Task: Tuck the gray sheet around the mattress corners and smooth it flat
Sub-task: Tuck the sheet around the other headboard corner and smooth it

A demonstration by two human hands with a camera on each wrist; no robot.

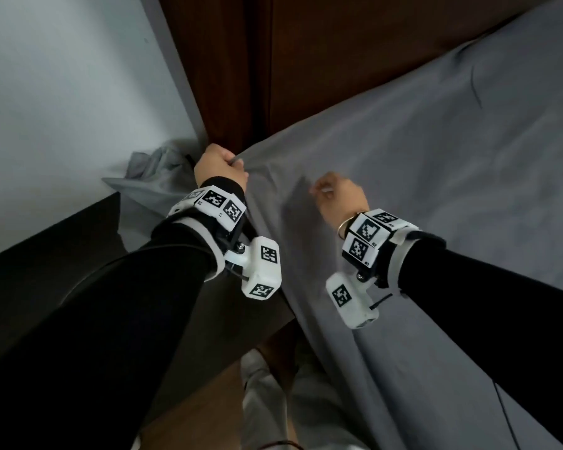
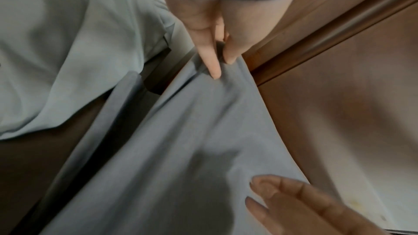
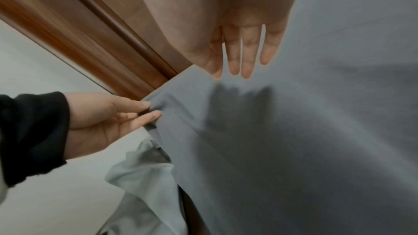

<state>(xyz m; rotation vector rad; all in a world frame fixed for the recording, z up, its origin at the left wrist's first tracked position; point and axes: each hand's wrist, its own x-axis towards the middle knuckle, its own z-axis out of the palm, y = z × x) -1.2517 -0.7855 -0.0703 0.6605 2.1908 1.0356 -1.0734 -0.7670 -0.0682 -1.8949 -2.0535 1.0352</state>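
The gray sheet (image 1: 420, 164) covers the mattress and drapes down its near side. At the mattress corner by the wooden headboard, my left hand (image 1: 221, 167) pinches the sheet's corner between thumb and fingers; the left wrist view shows the pinch (image 2: 220, 60) on the sheet (image 2: 181, 140), and the right wrist view shows the same hand (image 3: 126, 113). My right hand (image 1: 335, 196) hovers just above the sheet with straight fingers (image 3: 246, 56), holding nothing and casting a shadow on the sheet (image 3: 316, 131).
A dark wooden headboard (image 1: 306, 53) runs behind the corner. A pale crumpled cloth (image 1: 156, 173) lies in the gap beside the white wall (image 1: 62, 92). A dark nightstand top (image 1: 62, 254) sits at the left. A thin cable (image 1: 504, 414) lies on the sheet.
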